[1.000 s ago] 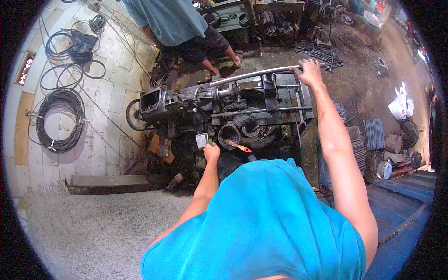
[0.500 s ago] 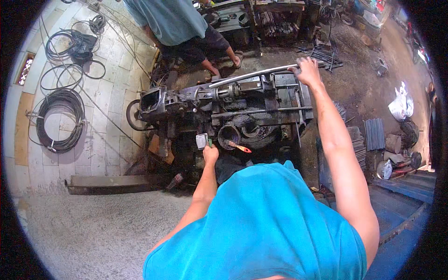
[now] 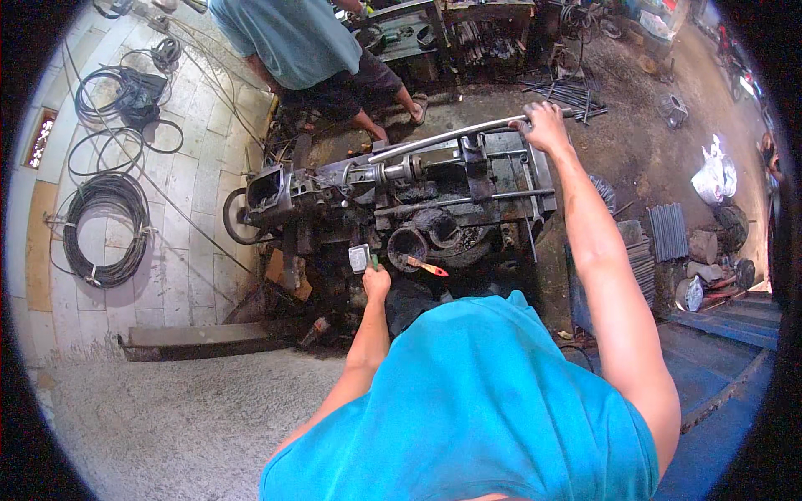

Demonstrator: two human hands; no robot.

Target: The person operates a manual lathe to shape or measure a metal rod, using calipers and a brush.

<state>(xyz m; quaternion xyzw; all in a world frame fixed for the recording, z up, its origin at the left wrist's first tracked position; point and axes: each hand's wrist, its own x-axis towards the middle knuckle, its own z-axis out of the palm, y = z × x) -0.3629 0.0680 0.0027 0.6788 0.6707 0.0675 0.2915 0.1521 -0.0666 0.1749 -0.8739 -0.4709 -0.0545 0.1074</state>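
Observation:
My right hand (image 3: pixel 545 129) is closed over a long metal bar (image 3: pixel 451 136) near its right end. The bar slants along the far side of a greasy, lathe-like machine (image 3: pixel 401 174), its left end lower in view. My left hand (image 3: pixel 377 284) grips a small tool (image 3: pixel 359 259) with a green handle and a pale, square, flat head, held at the machine's near side. Right of that tool, a brush (image 3: pixel 428 267) with an orange-red handle rests in a dark round pot (image 3: pixel 407 244). My fingers hide part of the green handle.
Across the machine stands a person (image 3: pixel 292 46) in a grey-blue shirt, feet close to it. Coiled black cable (image 3: pixel 104 230) lies on the left tiles. A steel channel (image 3: pixel 209 336) is at near left. Bundled rods (image 3: pixel 668 232) and loose bars (image 3: pixel 572 98) lie at right.
The machine and surroundings have shifted slightly in view. Both hands keep their grips; the left hand with the green-handled tool sits slightly lower in view.

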